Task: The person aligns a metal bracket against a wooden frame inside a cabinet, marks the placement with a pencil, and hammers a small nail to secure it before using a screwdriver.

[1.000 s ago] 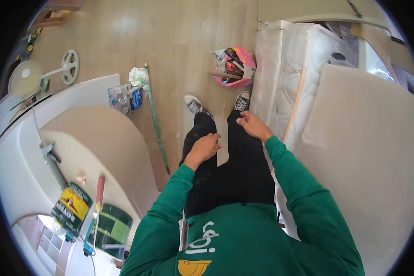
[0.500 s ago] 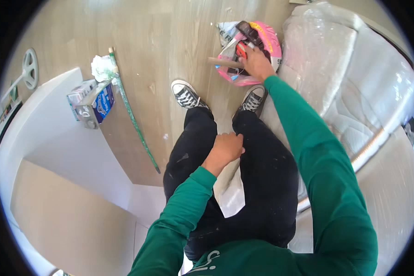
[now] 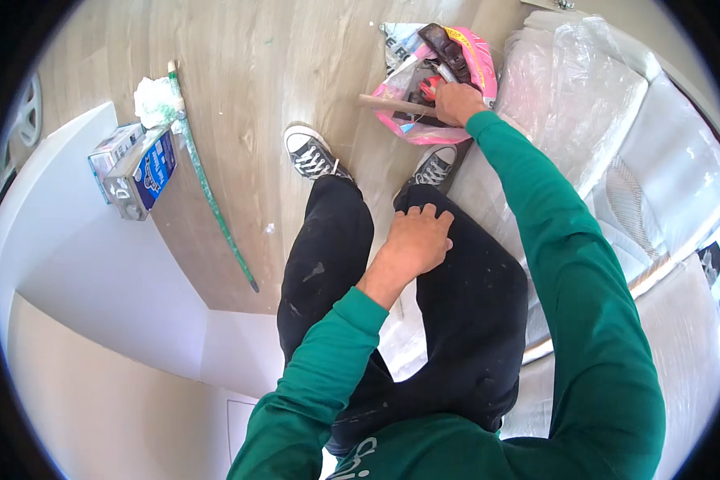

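My right hand is down in a pink plastic bag on the floor, fingers curled at its right side. What they grip, if anything, is hidden. Beside the fingertips lie a red object and a slim silvery piece. A flat wooden stick pokes out of the bag to the left, its other end running toward my hand. Something dark brown and leathery fills the bag's far side. My left hand rests on my right thigh near the knee, holding nothing, fingers slightly spread.
A plastic-wrapped sofa stands close on the right. On the left are a green-patterned pole, a crumpled white rag, a blue box, a metal can and a white curved panel. My sneakers are between them.
My left hand has gone from loosely curled between my thighs to spread on the right one. The right hand has shifted slightly right, its fingers more curled. The whole view has shifted a little.
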`<state>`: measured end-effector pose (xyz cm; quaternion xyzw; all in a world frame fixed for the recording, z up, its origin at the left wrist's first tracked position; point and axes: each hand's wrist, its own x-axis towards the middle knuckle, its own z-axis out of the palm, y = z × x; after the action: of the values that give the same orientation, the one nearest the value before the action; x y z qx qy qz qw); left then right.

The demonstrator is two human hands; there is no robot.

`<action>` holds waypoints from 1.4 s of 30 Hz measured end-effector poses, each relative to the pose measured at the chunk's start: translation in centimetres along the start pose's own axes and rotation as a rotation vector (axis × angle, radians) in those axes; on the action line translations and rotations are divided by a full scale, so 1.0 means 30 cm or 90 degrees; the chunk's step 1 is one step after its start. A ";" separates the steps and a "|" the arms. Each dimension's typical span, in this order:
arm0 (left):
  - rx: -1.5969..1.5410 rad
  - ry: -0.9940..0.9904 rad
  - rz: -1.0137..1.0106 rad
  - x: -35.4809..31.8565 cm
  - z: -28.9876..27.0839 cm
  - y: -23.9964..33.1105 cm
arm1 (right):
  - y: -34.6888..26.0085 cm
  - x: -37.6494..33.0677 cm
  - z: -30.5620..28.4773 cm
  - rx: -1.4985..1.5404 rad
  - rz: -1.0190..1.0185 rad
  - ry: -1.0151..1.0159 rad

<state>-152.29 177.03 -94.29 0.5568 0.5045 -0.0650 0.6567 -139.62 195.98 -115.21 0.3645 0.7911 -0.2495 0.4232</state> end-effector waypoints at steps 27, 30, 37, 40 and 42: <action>0.032 0.134 0.010 -0.013 -0.075 -0.036 | -0.003 0.299 0.107 0.050 -0.041 0.282; 0.039 0.154 0.015 -0.008 -0.084 -0.043 | 0.000 0.306 0.092 0.104 -0.038 0.294; 0.039 0.159 0.027 0.013 -0.070 -0.043 | -0.006 0.311 0.093 0.184 0.041 0.240; 0.050 0.174 0.019 0.024 -0.076 -0.044 | -0.029 0.291 0.112 0.199 0.064 0.274; 0.066 0.176 0.026 0.014 -0.064 -0.032 | -0.037 0.296 0.111 0.170 0.080 0.279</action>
<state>-153.84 178.40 -95.00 0.6040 0.5746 -0.0002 0.5523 -142.20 196.21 -124.39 0.5109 0.7998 -0.2398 0.2044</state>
